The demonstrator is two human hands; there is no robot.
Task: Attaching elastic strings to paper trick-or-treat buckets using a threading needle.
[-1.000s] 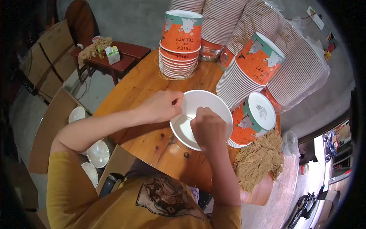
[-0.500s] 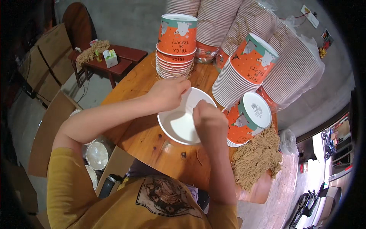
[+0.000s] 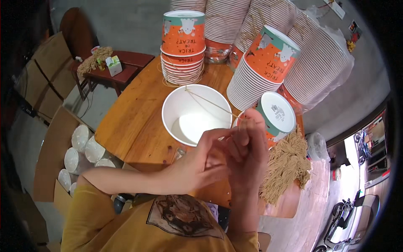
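Far left of the hands, below the bench (image 3: 126, 126) edge: white lids (image 3: 79, 136) in a carton, unchanged from the earlier frames.

Left hand (image 3: 197, 166): now at the near bench edge, below and right of the bowl (image 3: 196, 113). Half a second ago it sat on the bowl's left rim; it has since let go of the rim and drawn back. Grip: thumb and forefinger pinched on the string (image 3: 210, 102) end, other fingers curled.

Bowl: white, open, upright on the bench, just above-left of both hands, not touched by either. It lies further from the hands than before. The string runs taut from the far rim, across the mouth, down-right to the fingertips.

Behind the bowl: orange cup stack (image 3: 183, 46), well apart from the hands, same place.

Right hand (image 3: 247, 147): touching the left hand, fingers bunched upward, pinching the same string. Earlier it was over the bowl's right rim; now clear of it.

Just right of the right hand: upturned orange cup (image 3: 275, 113), close behind the knuckles. Below it, a heap of tan string (image 3: 287, 168) at the bench edge, unchanged.
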